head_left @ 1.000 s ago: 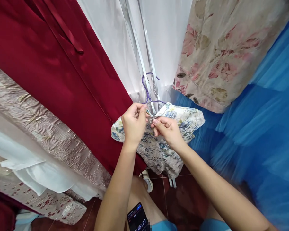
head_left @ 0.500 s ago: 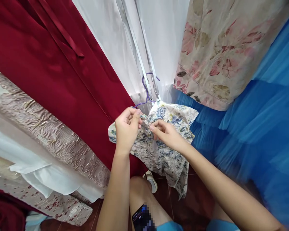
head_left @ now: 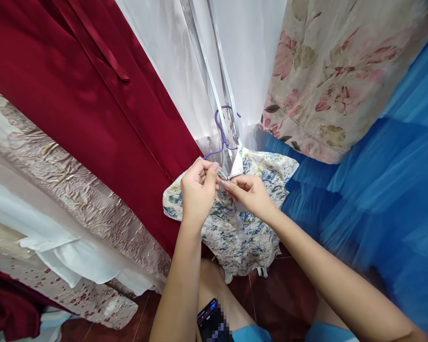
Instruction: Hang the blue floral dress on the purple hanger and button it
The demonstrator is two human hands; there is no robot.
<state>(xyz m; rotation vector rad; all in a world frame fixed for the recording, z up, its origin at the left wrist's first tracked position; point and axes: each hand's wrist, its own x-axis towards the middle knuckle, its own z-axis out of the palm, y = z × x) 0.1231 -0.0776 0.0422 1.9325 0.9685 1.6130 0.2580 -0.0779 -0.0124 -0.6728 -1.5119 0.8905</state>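
A white garment (head_left: pixel 249 232) with a blue and yellow floral print hangs from a purple hanger (head_left: pixel 221 133), which is hooked at a metal rail. My left hand (head_left: pixel 200 190) pinches the garment's neckline edge between thumb and fingers. Close beside it, my right hand (head_left: pixel 248 192) has thumb and forefinger pressed together on the same front edge. Whether a button or other small fastener lies between the fingertips is too small to tell. One collar flap (head_left: pixel 237 164) stands up just above my right hand.
Long metal bars (head_left: pixel 214 71) run down before white cloth (head_left: pixel 249 47). A dark red dress (head_left: pixel 103 109) hangs left, a pink floral dress (head_left: pixel 331 85) and blue tulle (head_left: pixel 388 190) right. A phone (head_left: pixel 214 320) rests on my thigh above the tiled floor (head_left: pixel 249 299).
Both hands have shifted slightly right in the picture, still pinching at the neckline. The garment's lower part now hangs more spread out, and its trailing end no longer shows at the lower right.
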